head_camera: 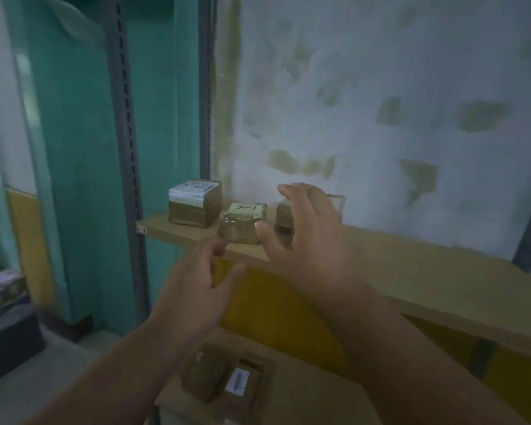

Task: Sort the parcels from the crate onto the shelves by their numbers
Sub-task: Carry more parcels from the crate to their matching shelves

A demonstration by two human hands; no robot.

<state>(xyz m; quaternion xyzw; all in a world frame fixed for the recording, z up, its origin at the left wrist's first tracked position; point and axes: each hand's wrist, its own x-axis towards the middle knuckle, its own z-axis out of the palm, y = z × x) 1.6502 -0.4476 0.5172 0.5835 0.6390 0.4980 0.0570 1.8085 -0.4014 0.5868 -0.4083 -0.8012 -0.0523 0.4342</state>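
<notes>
Three brown parcels stand in a row on the upper wooden shelf [411, 271]. The left parcel [194, 203] is the tallest, with a white label on top. A lower middle parcel [242, 223] carries a handwritten label. Most of the right parcel [284, 219] is hidden behind my right hand [304, 231], which hovers open just in front of it, fingers spread. My left hand [196, 277] is open too, below the shelf's front edge, holding nothing. Two more parcels [224, 378] lie on the lower shelf [319, 403].
A grey slotted upright [126, 167] stands at the shelf's left end, with a teal curtain [74, 148] behind it. A stained white wall [380, 118] backs the shelf. At the far left, a dark crate [3, 332] holds parcels.
</notes>
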